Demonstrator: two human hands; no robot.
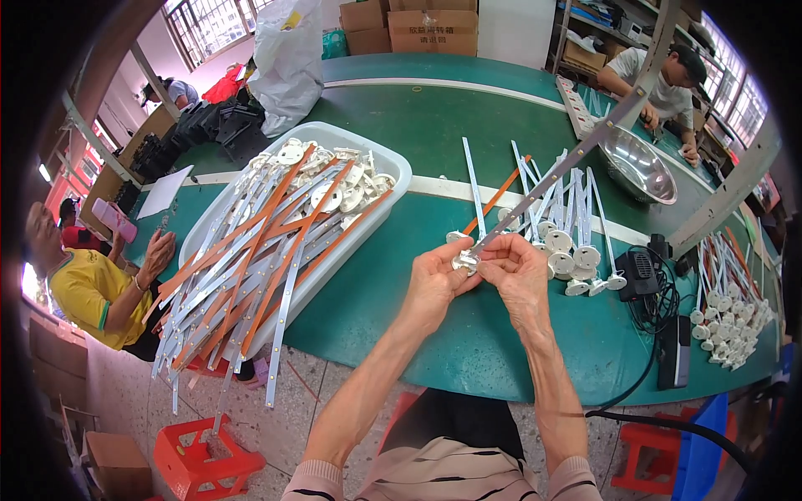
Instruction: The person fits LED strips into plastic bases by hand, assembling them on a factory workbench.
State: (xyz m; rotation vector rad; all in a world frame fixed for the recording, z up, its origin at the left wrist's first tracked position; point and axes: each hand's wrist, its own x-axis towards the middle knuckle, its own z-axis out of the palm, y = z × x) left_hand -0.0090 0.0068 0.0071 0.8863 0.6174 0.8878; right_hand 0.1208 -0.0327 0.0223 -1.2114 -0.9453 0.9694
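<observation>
Over the front of the green table, both my hands are closed around a small white round plastic piece [466, 262]. My left hand [431, 284] pinches it from the left side, and my right hand [520, 280] pinches from the right with the fingertips close together. A narrow grey strip with small dots [576, 156] slants from this piece toward the upper right. My fingers hide part of the join. Just beyond my hands lie several white round pieces [561, 262] with pale strips attached, along with an orange strip [499, 194].
At left stands a white tub [399, 179] heaped with strips and round pieces, some overhanging its edge. A metal bowl [639, 163], a black adapter [639, 275] with cables and another pile of strips [731, 313] are at right. People sit at left and far right.
</observation>
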